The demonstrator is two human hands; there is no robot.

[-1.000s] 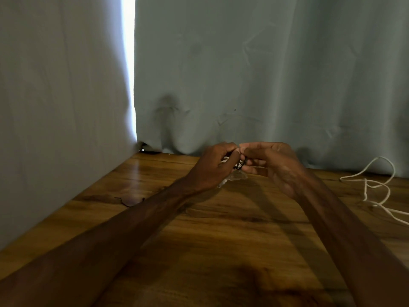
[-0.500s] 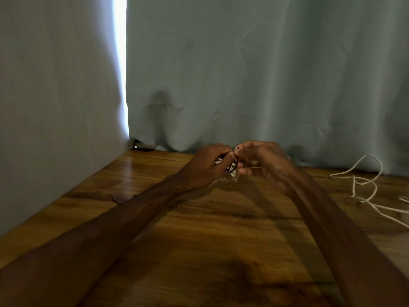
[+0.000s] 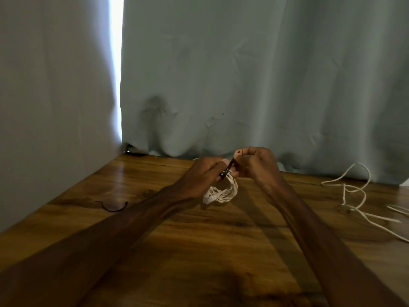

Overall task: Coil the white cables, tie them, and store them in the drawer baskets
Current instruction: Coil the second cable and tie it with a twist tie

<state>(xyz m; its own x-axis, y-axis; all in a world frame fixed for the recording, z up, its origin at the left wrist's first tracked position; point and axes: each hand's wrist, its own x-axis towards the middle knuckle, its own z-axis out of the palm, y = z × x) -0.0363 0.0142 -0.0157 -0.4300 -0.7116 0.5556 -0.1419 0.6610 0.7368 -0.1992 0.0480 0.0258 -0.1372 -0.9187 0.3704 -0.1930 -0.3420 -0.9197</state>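
A coiled white cable (image 3: 222,191) hangs between my two hands above the wooden table (image 3: 199,244). My left hand (image 3: 200,173) grips the coil's top from the left. My right hand (image 3: 256,167) pinches a thin dark tie (image 3: 227,169) that runs across the top of the coil, between the fingertips of both hands. A loose, uncoiled white cable (image 3: 356,196) lies sprawled on the table at the right. No drawer or basket is in view.
A second dark tie (image 3: 114,207) lies curved on the table at the left. Grey curtains (image 3: 243,85) hang behind the table and along its left side, with a bright gap (image 3: 116,69) between them.
The coil now hangs lower and shows clearly below my hands. My right hand has lifted slightly, drawing the dark tie taut between the fingertips. The view has shifted a little.
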